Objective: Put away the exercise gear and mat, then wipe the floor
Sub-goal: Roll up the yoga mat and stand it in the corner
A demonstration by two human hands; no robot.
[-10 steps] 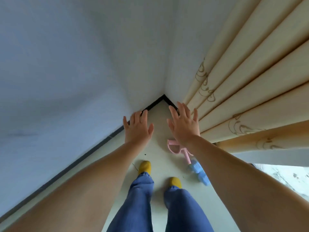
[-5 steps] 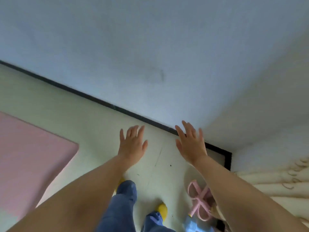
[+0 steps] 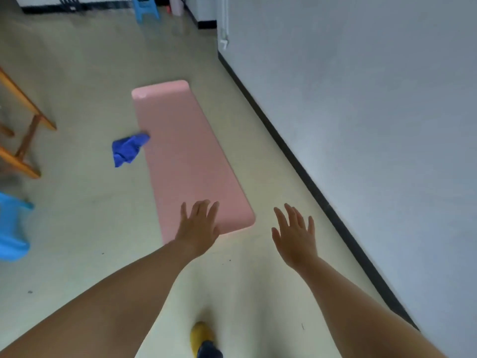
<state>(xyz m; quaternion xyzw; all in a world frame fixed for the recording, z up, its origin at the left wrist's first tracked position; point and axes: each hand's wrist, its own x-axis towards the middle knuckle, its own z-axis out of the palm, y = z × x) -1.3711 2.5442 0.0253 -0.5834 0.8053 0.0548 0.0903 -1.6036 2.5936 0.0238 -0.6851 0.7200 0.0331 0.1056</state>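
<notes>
While both hands empty, fingers spread: left hand (image 3: 198,228), right hand (image 3: 295,235). Bend low, grab near end of flat pink foam mat (image 3: 185,156), roll tight. Move blue cloth (image 3: 127,149) first.

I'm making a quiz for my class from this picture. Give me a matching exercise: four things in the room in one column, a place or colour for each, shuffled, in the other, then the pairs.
Things
1. yoga mat
2. cloth
3. plastic stool
4. left hand

Place or colour
A. crumpled, dark blue, at the mat's left edge
B. light blue, standing at the far end of the room
C. pink, unrolled flat on the floor along the wall
D. fingers spread, in front of the mat's near end

Pairs: 1-C, 2-A, 3-B, 4-D
</notes>
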